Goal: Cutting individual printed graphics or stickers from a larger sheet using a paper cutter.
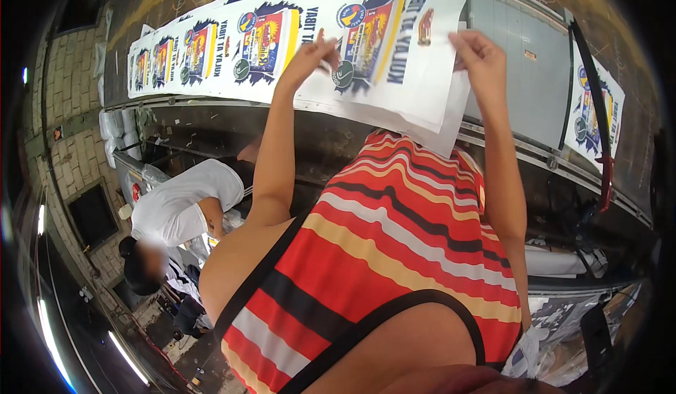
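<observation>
A long white sheet (pixel 433 77) printed with repeated colourful designs lies at the top of a stack of similar sheets along the table. Its right end is lifted, and my right hand (pixel 482 57) is closed on that edge, thumb and fingers pinched together. Beneath it, another white sheet (pixel 454 116) hangs over the table's front edge, near my striped top. My left hand (pixel 310 63) hovers at the sheet's middle, between two printed designs, with its fingers apart and slightly bent. Whether its fingertips touch the sheet I cannot tell.
Right of the stack is a grey flat panel (pixel 528 63), then a smaller printed sheet (pixel 593 109) beneath a dark curved bar (pixel 591 77). A metal rail (pixel 556 161) runs along the table's front. At left, a person in a white shirt (pixel 186 200) bends over plastic-wrapped goods.
</observation>
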Available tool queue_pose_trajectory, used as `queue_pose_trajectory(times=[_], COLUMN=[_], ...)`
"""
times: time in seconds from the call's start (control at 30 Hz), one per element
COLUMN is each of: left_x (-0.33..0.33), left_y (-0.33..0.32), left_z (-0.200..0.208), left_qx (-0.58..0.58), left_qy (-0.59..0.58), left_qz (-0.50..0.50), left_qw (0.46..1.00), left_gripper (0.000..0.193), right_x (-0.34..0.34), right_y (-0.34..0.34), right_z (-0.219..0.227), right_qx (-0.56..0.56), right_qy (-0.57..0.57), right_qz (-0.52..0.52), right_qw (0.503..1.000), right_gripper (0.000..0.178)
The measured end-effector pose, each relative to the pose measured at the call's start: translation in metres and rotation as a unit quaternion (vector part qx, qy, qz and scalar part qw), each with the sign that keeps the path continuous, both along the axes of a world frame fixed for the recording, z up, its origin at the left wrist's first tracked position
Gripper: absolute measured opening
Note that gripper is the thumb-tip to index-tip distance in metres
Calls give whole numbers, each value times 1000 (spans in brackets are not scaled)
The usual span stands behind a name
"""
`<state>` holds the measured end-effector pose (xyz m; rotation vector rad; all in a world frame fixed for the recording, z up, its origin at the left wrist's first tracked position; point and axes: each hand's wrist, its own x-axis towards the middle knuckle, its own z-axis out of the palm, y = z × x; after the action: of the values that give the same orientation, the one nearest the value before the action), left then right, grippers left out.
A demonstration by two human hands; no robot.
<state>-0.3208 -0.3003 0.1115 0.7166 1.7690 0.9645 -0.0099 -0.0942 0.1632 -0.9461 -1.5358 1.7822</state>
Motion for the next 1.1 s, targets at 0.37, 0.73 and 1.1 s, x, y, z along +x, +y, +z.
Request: queue_pose_trajectory(times=[0.37,0.73,1.1], left_x=[37,-98,-221], left_y=[-122,-128,-184], left_z=[-23,-137,-156], left_qx=[325,213,177], left_qy=[-439,-200,-128], left_qz=[383,561,578], left_qw=[745,775,786], left_gripper=[100,21,38], right_x=[15,80,1], right_y=[53,53,3], right_z=[63,-121,-172], right_qx=[94,-45,-77], right_qy=[38,-50,-96], right_qz=[-27,-97,4], right_qw=[994,993,992], right_gripper=[26,17,24])
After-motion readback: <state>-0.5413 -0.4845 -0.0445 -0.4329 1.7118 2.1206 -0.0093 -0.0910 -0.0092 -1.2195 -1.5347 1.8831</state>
